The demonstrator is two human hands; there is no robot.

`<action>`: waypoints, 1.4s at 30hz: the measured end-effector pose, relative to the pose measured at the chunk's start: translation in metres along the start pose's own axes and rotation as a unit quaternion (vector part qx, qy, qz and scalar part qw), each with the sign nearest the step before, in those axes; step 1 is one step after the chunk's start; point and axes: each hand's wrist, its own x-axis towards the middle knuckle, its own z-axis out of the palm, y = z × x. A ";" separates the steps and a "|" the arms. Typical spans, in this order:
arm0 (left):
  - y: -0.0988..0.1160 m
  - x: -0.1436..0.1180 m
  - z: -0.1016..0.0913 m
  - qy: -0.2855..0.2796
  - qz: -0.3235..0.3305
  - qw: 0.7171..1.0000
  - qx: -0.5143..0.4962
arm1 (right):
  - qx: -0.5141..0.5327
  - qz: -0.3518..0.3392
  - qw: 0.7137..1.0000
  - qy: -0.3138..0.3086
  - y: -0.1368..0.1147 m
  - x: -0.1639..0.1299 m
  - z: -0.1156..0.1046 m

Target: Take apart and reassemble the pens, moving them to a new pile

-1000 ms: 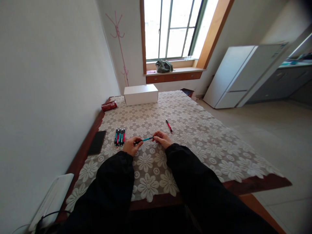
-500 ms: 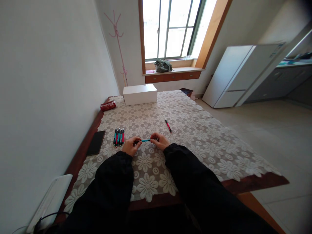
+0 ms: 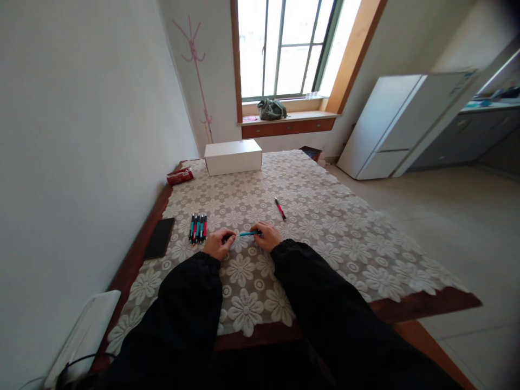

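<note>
While both hands kept hold of the teal pen (image 3: 248,233), the head view showed it lying more level and a little lower over the table (image 3: 325,216) than a second earlier, when its right end tilted up; the camera had also shifted slightly, so the change was small and suggested fine fiddling with the pen rather than any move to set it down. The left hand (image 3: 218,244) was closed around the pen's dark left end, fingers curled and knuckles up, just above the lace tablecloth (image 3: 252,292). The right hand (image 3: 266,236) pinched the other end between thumb and fingertips, the rest of the fingers folded in; how tightly either hand gripped could not be told at this size. Both forearms, in black sleeves (image 3: 317,292), ran forward from the bottom edge and angled inward, so the hands met near the middle of the table with the pen bridging the gap between them. Just left of the left hand lay a row of pens (image 3: 197,227), side by side and touching. A single red pen (image 3: 280,208) lay apart, beyond the right hand. A dark flat thing (image 3: 161,237) rested near the table's left edge, and a white box (image 3: 233,156) and a red packet (image 3: 181,176) sat at the far end.
</note>
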 end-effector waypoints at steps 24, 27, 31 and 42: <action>-0.003 -0.001 -0.003 0.027 -0.006 1.000 0.008 | -0.121 0.067 0.990 0.030 0.003 -0.005 -0.007; -0.001 -0.001 -0.002 0.007 0.011 1.000 0.004 | -0.081 0.014 0.996 0.027 -0.003 -0.004 -0.007; 0.000 -0.001 -0.001 -0.011 0.025 1.000 0.000 | -0.042 -0.062 0.997 0.008 -0.008 -0.005 -0.008; 0.001 -0.001 0.000 -0.029 0.043 0.998 -0.021 | -0.059 -0.068 0.996 0.012 -0.008 -0.006 -0.008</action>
